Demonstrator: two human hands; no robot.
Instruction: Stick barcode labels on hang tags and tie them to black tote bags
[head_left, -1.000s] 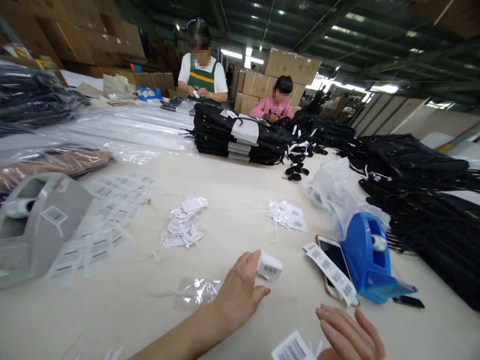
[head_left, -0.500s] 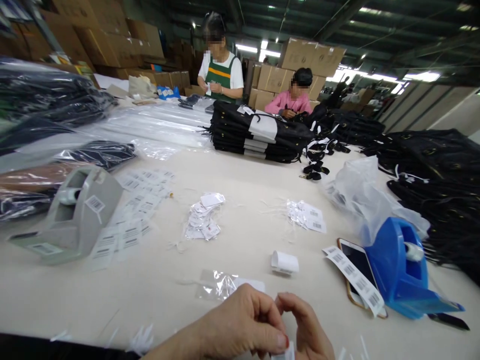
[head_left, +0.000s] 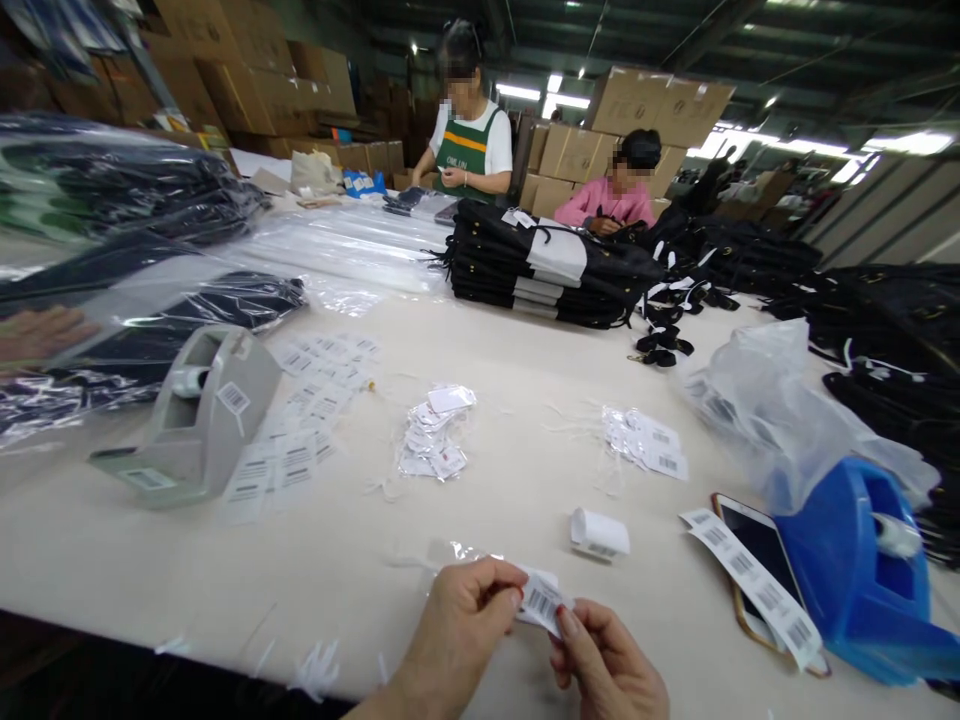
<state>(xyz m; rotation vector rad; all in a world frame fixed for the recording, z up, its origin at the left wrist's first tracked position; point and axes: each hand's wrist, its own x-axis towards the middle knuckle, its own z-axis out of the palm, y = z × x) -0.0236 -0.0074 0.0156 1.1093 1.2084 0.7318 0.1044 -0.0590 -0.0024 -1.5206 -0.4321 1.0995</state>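
Note:
A small white barcode sticker (head_left: 541, 602) is stretched between my two hands above the near part of the table. My left hand (head_left: 465, 615) pinches its left end between thumb and fingers. The opposite end is pinched by my right hand (head_left: 611, 660), fingers curled. Just behind my left hand lies a clear plastic sleeve (head_left: 457, 552) with a white tag, partly covered by the hands. Beyond it sit a curled strip of white labels (head_left: 600, 533), a heap of white tags with strings (head_left: 436, 430) and a smaller pile of barcode tags (head_left: 645, 440).
A grey tape dispenser (head_left: 214, 410) stands left beside barcode sheets (head_left: 307, 410). To the right are a blue tape dispenser (head_left: 840, 570), a phone (head_left: 765, 545) under a label strip (head_left: 754, 585), and a plastic bag (head_left: 757, 400). Black bags (head_left: 555, 265) are stacked behind; two people work beyond.
My hands have risen and spread slightly, bringing the barcode sticker into full view. The view has shifted left. Another person's hand now shows on the plastic-wrapped goods at far left.

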